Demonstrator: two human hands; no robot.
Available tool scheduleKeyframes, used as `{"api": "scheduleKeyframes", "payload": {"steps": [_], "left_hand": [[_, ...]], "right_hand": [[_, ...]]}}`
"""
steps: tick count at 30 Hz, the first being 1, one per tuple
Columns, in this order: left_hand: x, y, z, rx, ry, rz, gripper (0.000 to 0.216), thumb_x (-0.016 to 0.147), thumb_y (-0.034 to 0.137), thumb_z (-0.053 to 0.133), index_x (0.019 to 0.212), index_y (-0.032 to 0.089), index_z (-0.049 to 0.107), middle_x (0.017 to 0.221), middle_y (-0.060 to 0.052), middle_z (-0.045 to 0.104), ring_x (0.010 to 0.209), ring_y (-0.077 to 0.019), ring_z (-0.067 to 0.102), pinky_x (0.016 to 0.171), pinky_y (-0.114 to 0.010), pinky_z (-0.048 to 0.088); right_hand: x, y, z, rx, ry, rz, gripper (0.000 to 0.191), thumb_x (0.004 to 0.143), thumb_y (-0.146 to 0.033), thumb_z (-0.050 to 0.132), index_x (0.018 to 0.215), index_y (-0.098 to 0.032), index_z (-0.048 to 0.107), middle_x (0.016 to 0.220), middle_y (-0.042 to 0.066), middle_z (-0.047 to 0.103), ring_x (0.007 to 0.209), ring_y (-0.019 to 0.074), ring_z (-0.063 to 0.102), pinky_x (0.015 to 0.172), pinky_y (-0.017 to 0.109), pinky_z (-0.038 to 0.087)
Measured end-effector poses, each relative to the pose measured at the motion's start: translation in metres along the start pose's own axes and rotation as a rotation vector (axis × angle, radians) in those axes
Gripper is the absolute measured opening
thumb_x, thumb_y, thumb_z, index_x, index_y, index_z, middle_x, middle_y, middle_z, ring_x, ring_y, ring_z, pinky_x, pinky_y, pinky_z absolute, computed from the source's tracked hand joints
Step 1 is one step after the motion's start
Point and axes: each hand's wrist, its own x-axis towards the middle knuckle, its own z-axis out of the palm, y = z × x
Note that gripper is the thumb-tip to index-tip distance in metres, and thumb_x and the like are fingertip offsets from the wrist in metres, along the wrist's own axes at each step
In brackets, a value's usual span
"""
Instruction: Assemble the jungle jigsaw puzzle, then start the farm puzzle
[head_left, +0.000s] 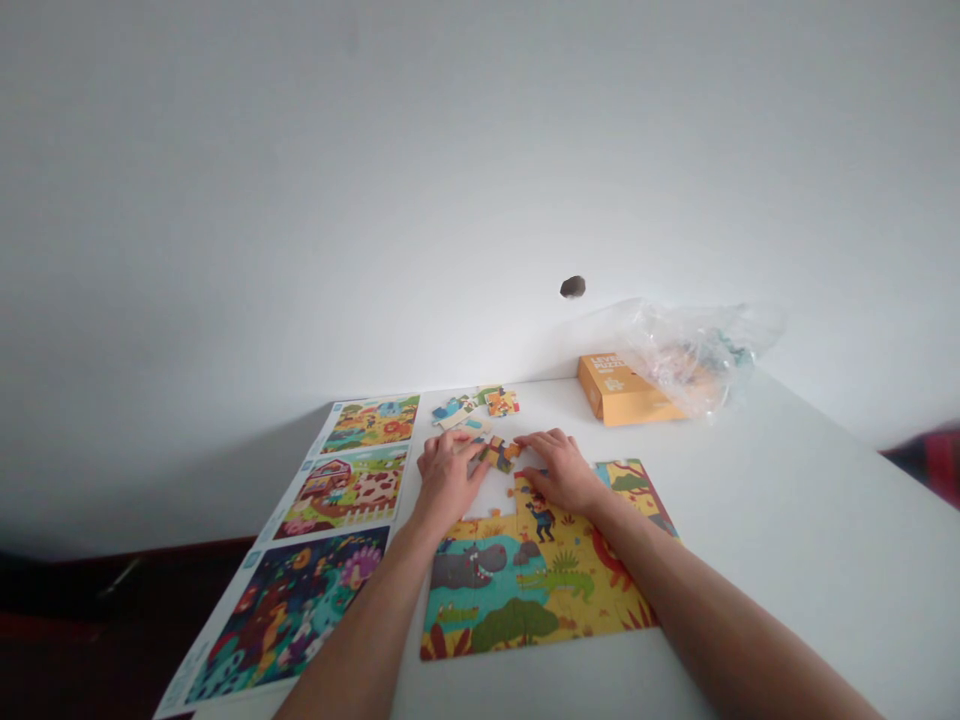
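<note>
A puzzle piece (496, 454) in brown and orange is held between my two hands, just beyond the partly assembled puzzle. My left hand (450, 478) grips its left side with thumb and index finger. On the other side, the fingertips of my right hand (564, 472) close on the piece's right edge. The assembled puzzle (517, 590) shows a hippo, crocodiles and a figure in blue on yellow ground; its upper left part is open, and my right hand and forearm cover some of it. Several loose puzzle pieces (454, 410) lie behind my left hand, partly overlapping.
A picture sheet (341, 490) with three printed scenes lies along the table's left side. At the back right stands an orange puzzle box (637, 405) with a crumpled clear plastic bag (697, 360) over it. A white wall (450, 200) with a hole rises behind the table.
</note>
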Motion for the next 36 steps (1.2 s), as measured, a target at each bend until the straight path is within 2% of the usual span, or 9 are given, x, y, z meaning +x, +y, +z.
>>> {"api": "scheduleKeyframes", "payload": {"steps": [6,12,18,22,26,28,30,32,36], "left_hand": [[-0.002,0.003,-0.002,-0.003,0.033,-0.002,0.020,0.086,0.029,0.061,0.100,0.033,0.074,0.114,-0.007,0.059,0.106,-0.0285,0.048,0.090,-0.044,0.042],[-0.003,0.004,0.000,0.001,-0.006,0.044,0.035,0.079,0.044,0.069,0.113,0.035,0.069,0.124,-0.008,0.056,0.115,-0.0322,0.045,0.095,-0.048,0.040],[-0.002,-0.003,0.005,0.013,0.022,-0.021,0.034,0.083,0.013,0.055,0.105,0.032,0.072,0.121,-0.007,0.058,0.111,-0.0303,0.048,0.092,-0.047,0.043],[-0.002,-0.001,0.003,0.013,0.012,0.007,0.037,0.082,0.011,0.053,0.103,0.033,0.073,0.121,-0.006,0.058,0.114,-0.0302,0.047,0.093,-0.047,0.042],[-0.002,0.002,0.002,0.014,-0.003,0.031,0.025,0.085,0.029,0.059,0.106,0.033,0.072,0.123,-0.008,0.057,0.117,-0.0327,0.045,0.094,-0.049,0.041],[-0.002,0.002,0.003,0.019,-0.017,0.027,0.025,0.086,0.030,0.058,0.107,0.033,0.071,0.123,-0.008,0.056,0.117,-0.0322,0.045,0.094,-0.049,0.040],[-0.001,0.001,0.004,0.019,-0.028,0.014,0.026,0.087,0.028,0.056,0.107,0.033,0.071,0.123,-0.008,0.056,0.117,-0.0314,0.046,0.095,-0.049,0.040],[-0.001,0.002,0.003,0.014,-0.033,0.003,0.026,0.087,0.028,0.056,0.107,0.032,0.071,0.122,-0.008,0.057,0.116,-0.0312,0.047,0.095,-0.050,0.040],[-0.001,0.007,-0.006,-0.048,-0.003,0.088,0.021,0.086,0.030,0.059,0.100,0.031,0.074,0.124,-0.007,0.057,0.117,-0.0307,0.047,0.099,-0.052,0.037]], "right_hand": [[-0.002,-0.003,-0.004,0.031,-0.004,-0.049,0.044,0.082,-0.019,0.062,0.126,-0.024,0.057,0.122,0.005,0.064,0.109,0.0253,0.048,0.093,0.040,0.034],[-0.002,-0.003,-0.004,-0.007,0.001,-0.063,0.041,0.083,-0.017,0.058,0.123,-0.025,0.059,0.122,0.005,0.065,0.110,0.0250,0.049,0.092,0.041,0.036],[0.000,-0.001,0.002,-0.195,0.019,0.070,0.049,0.085,-0.028,0.056,0.133,-0.024,0.054,0.151,0.011,0.038,0.132,0.0315,0.032,0.102,0.049,0.030],[0.004,-0.007,0.000,-0.260,-0.046,0.122,0.052,0.089,-0.030,0.049,0.140,-0.022,0.046,0.151,0.012,0.037,0.134,0.0318,0.033,0.106,0.050,0.026],[0.032,-0.011,-0.008,-0.237,-0.115,0.272,0.044,0.081,-0.041,0.061,0.123,-0.024,0.061,0.129,0.012,0.058,0.118,0.0317,0.049,0.098,0.046,0.036],[0.055,-0.012,-0.008,-0.234,-0.099,0.351,0.045,0.085,-0.052,0.054,0.112,-0.018,0.066,0.114,0.016,0.064,0.108,0.0315,0.056,0.092,0.044,0.041],[0.077,-0.013,-0.002,-0.241,-0.052,0.444,0.061,0.086,-0.062,0.048,0.117,-0.012,0.062,0.118,0.022,0.059,0.109,0.0342,0.056,0.089,0.046,0.043],[0.096,-0.015,0.008,-0.221,0.024,0.608,0.075,0.077,-0.069,0.055,0.123,-0.010,0.056,0.127,0.025,0.051,0.110,0.0376,0.055,0.090,0.050,0.041],[0.115,-0.017,0.025,-0.127,0.134,0.757,0.078,0.068,-0.061,0.070,0.125,-0.011,0.054,0.132,0.025,0.048,0.119,0.0410,0.048,0.098,0.056,0.033]]}}
